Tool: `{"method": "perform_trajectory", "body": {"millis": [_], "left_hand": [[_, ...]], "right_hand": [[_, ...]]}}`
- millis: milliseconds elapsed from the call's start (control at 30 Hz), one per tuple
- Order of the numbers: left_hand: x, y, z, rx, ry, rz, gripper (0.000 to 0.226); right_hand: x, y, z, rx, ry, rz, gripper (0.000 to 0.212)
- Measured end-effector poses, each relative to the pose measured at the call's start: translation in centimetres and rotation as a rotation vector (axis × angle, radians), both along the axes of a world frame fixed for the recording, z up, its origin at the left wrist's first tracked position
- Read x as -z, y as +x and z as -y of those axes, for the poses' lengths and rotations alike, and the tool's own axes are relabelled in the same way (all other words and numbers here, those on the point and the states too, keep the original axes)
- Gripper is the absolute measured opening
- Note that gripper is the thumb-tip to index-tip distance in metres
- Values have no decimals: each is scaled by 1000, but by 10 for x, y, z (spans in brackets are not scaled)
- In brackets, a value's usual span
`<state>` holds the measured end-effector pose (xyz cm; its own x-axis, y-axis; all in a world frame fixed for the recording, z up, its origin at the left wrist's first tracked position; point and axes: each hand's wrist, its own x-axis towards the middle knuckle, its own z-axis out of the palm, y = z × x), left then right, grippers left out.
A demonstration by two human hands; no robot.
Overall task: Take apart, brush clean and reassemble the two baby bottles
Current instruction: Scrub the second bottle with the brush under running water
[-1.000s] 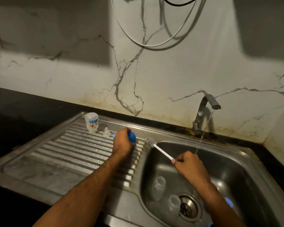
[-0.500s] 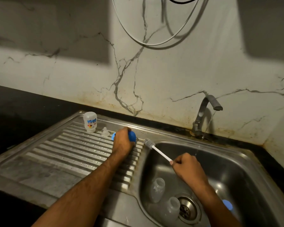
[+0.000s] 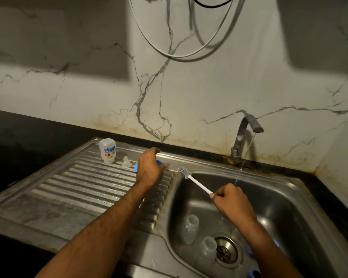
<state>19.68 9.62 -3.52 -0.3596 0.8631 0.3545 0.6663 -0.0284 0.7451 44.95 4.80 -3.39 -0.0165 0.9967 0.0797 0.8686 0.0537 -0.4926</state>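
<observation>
The right hand [image 3: 232, 203] is closing its grip around the white handle of a slim bottle brush with grey bristles [image 3: 195, 180], its head hanging over the basin's left rim. The left hand [image 3: 149, 169] is hovering over a blue plastic bottle ring [image 3: 158, 162] on the ribbed steel draining board [image 3: 78, 187], fingers spread and loose, gripping nothing. Just to the left, a clear silicone teat [image 3: 126, 162] and an upturned printed baby bottle [image 3: 107, 150] are standing. Two clear bottle pieces [image 3: 189, 228] are lying in the steel sink [image 3: 289, 207] near the drain, while the tap [image 3: 243, 135] is running.
</observation>
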Motion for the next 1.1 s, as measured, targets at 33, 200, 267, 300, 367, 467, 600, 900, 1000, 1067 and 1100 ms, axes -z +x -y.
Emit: {"method": "perform_trajectory", "body": {"millis": [33, 200, 267, 300, 367, 467, 600, 900, 1000, 1067, 1100], "left_hand": [[-3, 4, 1, -4, 16, -23, 59], [-13, 32, 9, 12, 78, -46, 56], [-10, 46, 14, 53, 84, -54, 53], [-7, 54, 18, 79, 76, -50, 51], [1, 67, 25, 129, 34, -19, 48], [18, 82, 34, 206, -51, -38, 44], [41, 94, 44, 272, -259, -164, 51], [56, 112, 47, 346, -569, -410, 66], [63, 119, 46, 369, -642, -452, 74], [68, 122, 44, 381, -675, -469, 75], [70, 123, 44, 381, -685, -484, 74]], "right_hand": [[-2, 3, 2, 4, 5, -3, 26], [-8, 19, 14, 26, 21, -5, 25], [-10, 27, 20, 42, 24, -1, 25], [-10, 32, 23, 52, 27, 2, 25], [-10, 41, 30, 72, 26, 1, 26], [-9, 55, 39, 100, 7, -7, 27], [-9, 70, 50, 129, -4, 7, 31], [-6, 87, 70, 99, -27, -26, 26], [-3, 90, 71, 101, -24, -14, 31], [-1, 92, 71, 103, -26, 3, 32], [-1, 93, 71, 104, -29, 5, 32]]}}
